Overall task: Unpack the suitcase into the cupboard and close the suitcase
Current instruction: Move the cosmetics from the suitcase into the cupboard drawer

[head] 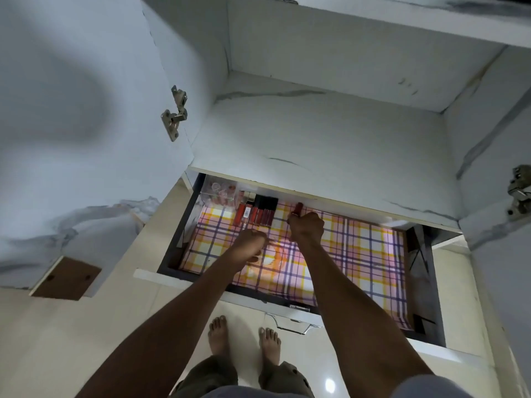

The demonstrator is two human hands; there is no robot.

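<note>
The cupboard (330, 133) stood open, and the suitcase did not show in the head view. Under the cupboard's bare marbled shelf (316, 156) a dark-sided drawer (422, 282) was pulled out toward the person, its bottom covered by a checked liner (359, 254) in pink, yellow and purple.

At the back left corner of the drawer sat a clear organiser (219, 191) with small pale items inside, too blurred to name. Just beside it, toward the drawer's middle, a row of red lipstick tubes (254, 214) with dark caps lay against the back edge, partly tucked under the shelf lip.

The right hand (307, 229) reached over the drawer near its back edge, its fingers curled round a red tube (298, 209) that poked up out of the fist, close beside the row. The left hand (250, 242) hung over the liner in front of the row with its fingers curled in; whether it held anything could not be told.

The shelf lip overhung the back of the drawer and hid whatever lay farther in. Left of the drawer the open cupboard door (71, 124) showed a metal hinge (174, 114); another hinge (520, 193) sat to the drawer's right. A metal handle (293, 324) hung from the drawer front, and below it two bare feet (244, 340) stood on the pale tiled floor (100, 326).
</note>
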